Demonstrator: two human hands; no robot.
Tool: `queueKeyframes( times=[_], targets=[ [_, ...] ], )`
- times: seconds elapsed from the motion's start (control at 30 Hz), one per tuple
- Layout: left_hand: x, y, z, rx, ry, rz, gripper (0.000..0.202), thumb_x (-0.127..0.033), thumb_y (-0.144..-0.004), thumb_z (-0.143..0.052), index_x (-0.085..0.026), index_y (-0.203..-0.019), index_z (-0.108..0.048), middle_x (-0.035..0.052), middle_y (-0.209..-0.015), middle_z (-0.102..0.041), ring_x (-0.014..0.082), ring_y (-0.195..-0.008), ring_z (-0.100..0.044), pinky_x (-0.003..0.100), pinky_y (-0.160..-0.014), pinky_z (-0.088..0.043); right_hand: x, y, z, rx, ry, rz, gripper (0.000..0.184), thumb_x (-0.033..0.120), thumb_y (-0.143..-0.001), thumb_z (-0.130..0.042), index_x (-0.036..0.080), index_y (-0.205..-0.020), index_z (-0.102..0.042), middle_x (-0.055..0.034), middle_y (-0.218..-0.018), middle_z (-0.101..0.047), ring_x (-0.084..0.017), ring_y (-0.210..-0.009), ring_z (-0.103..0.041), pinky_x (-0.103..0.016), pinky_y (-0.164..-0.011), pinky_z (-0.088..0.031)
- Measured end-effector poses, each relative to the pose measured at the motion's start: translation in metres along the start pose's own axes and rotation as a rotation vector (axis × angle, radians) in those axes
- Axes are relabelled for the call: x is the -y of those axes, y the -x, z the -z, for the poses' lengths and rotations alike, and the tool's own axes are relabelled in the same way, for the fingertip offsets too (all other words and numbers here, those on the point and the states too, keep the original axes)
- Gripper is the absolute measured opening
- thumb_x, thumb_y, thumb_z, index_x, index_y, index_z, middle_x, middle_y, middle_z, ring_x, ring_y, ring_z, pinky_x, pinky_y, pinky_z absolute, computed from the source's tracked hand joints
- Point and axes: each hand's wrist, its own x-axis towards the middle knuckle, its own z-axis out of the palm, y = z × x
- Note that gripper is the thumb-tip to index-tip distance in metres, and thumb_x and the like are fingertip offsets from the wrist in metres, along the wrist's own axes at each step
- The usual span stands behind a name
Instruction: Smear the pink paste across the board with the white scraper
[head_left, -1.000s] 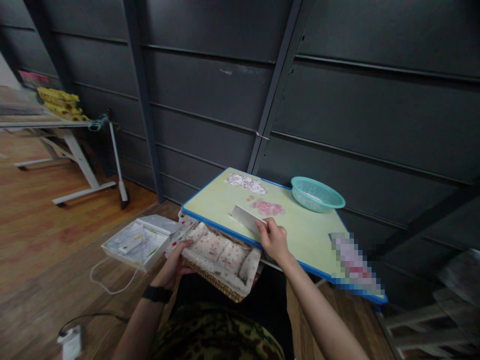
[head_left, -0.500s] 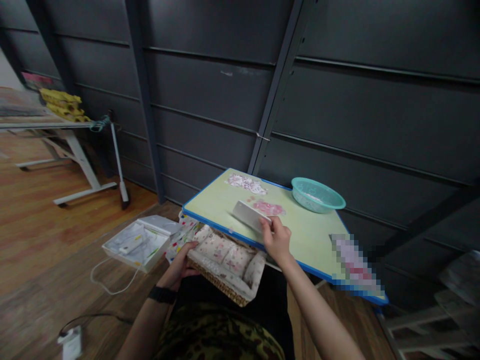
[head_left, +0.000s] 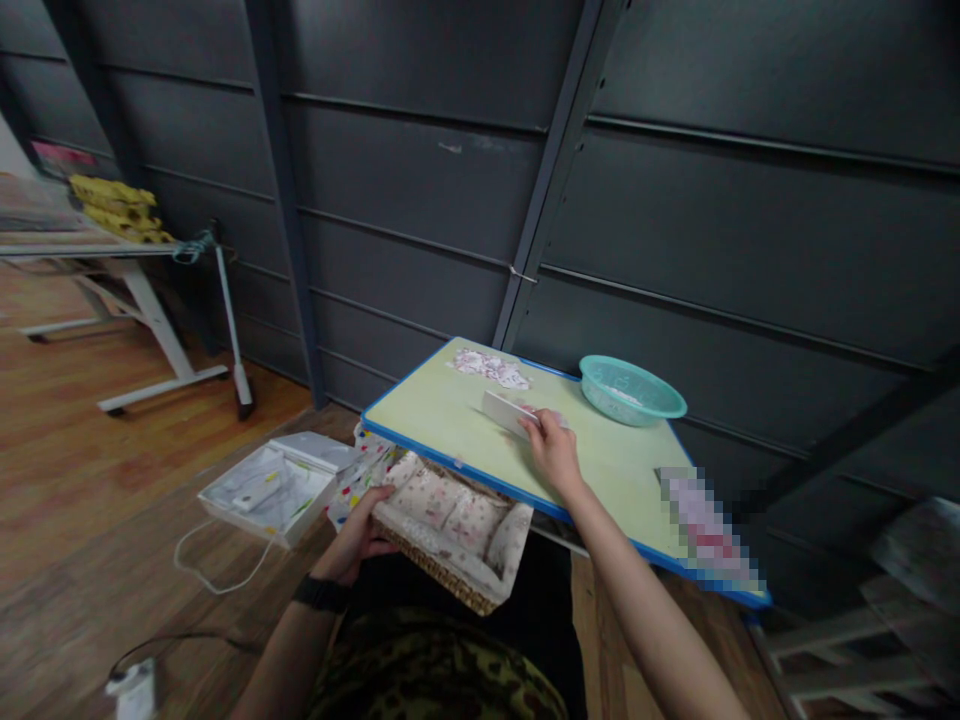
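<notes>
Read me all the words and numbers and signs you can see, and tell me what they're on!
None: no words, numbers, brands or signs can be read.
Lined basket: a printed pattern on the cloth, no readable words.
Flat white tool in the right hand: no writing I can make out.
Green basin: pale marks, too blurred to make out.
Item on the yellow table, right corner: blurred into blocks, unreadable.
</notes>
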Motion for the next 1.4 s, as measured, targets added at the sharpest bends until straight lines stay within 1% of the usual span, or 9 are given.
queueKeyframes(
  times=[0.17,0.4,0.5,0.63,0.8,0.93,1.13,1.33,1.4],
  targets=[
    [0.003,-0.003,0.001,0.010,0.001,-0.015,0.037,-0.038,-0.084,-0.071,-0.016,-0.113,-0.067,0.0066,-0.083,-0.074,0.0253,-0.069,-0.071,0.036,-0.053,-0.062,0.004,0.016,0.008,0.009,-0.019,-0.020,0.034,0.054,-0.097,-0.048,0.028,-0.075,-0.049,0.0028,-0.057,-0.053,-0.017,-0.051,-0.049,-0.027,-0.055,-0.034],
    [0.003,-0.002,0.000,0.024,-0.005,-0.016,0.034,-0.038,-0.084,-0.071,-0.017,-0.111,-0.066,0.0038,-0.079,-0.072,0.0240,-0.064,-0.071,0.036,-0.054,-0.062,0.026,0.039,0.009,0.019,-0.073,-0.006,0.036,0.054,-0.100,-0.049,0.026,-0.078,-0.058,0.0047,-0.056,-0.052,-0.014,-0.049,-0.048,-0.025,-0.054,-0.036],
    [0.003,-0.001,-0.001,0.022,-0.011,0.002,0.031,-0.038,-0.084,-0.071,-0.018,-0.106,-0.066,0.0035,-0.076,-0.071,0.0228,-0.061,-0.069,0.035,-0.055,-0.062,0.028,0.042,0.013,-0.070,-0.054,-0.016,0.038,0.055,-0.100,-0.051,0.025,-0.077,-0.059,0.0051,-0.054,-0.051,-0.013,-0.047,-0.047,-0.024,-0.052,-0.035],
    [0.003,0.000,0.001,0.028,0.005,-0.012,0.035,-0.038,-0.084,-0.071,-0.017,-0.112,-0.067,0.0072,-0.085,-0.075,0.0261,-0.072,-0.073,0.035,-0.056,-0.063,0.021,0.045,0.021,-0.253,0.067,-0.081,0.040,0.058,-0.099,-0.051,0.025,-0.076,-0.057,0.0033,-0.054,-0.052,-0.015,-0.047,-0.049,-0.025,-0.051,-0.033],
    [0.003,-0.001,0.002,0.007,0.009,-0.027,0.039,-0.038,-0.080,-0.075,-0.018,-0.113,-0.068,0.0074,-0.087,-0.075,0.0270,-0.075,-0.073,0.036,-0.056,-0.063,0.019,0.049,0.019,-0.194,0.117,-0.081,0.037,0.055,-0.099,-0.048,0.026,-0.078,-0.057,0.0014,-0.055,-0.056,-0.016,-0.046,-0.052,-0.026,-0.051,-0.033],
    [0.002,-0.002,0.002,0.006,0.011,-0.009,0.035,-0.038,-0.083,-0.073,-0.017,-0.111,-0.068,0.0065,-0.084,-0.074,0.0254,-0.073,-0.072,0.035,-0.055,-0.063,0.028,0.047,0.011,-0.163,0.067,-0.053,0.036,0.053,-0.100,-0.049,0.026,-0.077,-0.056,0.0025,-0.054,-0.055,-0.016,-0.045,-0.052,-0.025,-0.051,-0.034],
    [-0.001,0.000,0.001,-0.007,-0.003,0.002,0.033,-0.038,-0.083,-0.072,-0.017,-0.108,-0.068,0.0055,-0.076,-0.072,0.0259,-0.067,-0.071,0.038,-0.057,-0.064,0.043,0.048,-0.004,-0.087,-0.006,0.051,0.036,0.050,-0.102,-0.047,0.025,-0.080,-0.060,0.0040,-0.052,-0.053,-0.014,-0.042,-0.049,-0.025,-0.050,-0.035],
    [-0.002,0.001,0.003,-0.005,-0.007,-0.007,0.034,-0.039,-0.083,-0.072,-0.018,-0.109,-0.070,0.0067,-0.083,-0.074,0.0271,-0.071,-0.072,0.039,-0.059,-0.064,0.034,0.041,0.001,-0.224,0.098,-0.020,0.038,0.053,-0.101,-0.044,0.026,-0.077,-0.058,0.0006,-0.055,-0.056,-0.017,-0.046,-0.053,-0.026,-0.051,-0.036],
    [-0.002,0.001,0.003,-0.010,-0.008,-0.007,0.035,-0.039,-0.081,-0.074,-0.017,-0.108,-0.069,0.0061,-0.080,-0.073,0.0268,-0.071,-0.071,0.038,-0.058,-0.063,0.028,0.038,0.005,-0.216,0.125,-0.035,0.038,0.054,-0.101,-0.044,0.026,-0.079,-0.058,-0.0006,-0.057,-0.059,-0.018,-0.047,-0.056,-0.026,-0.051,-0.035]
  ],
)
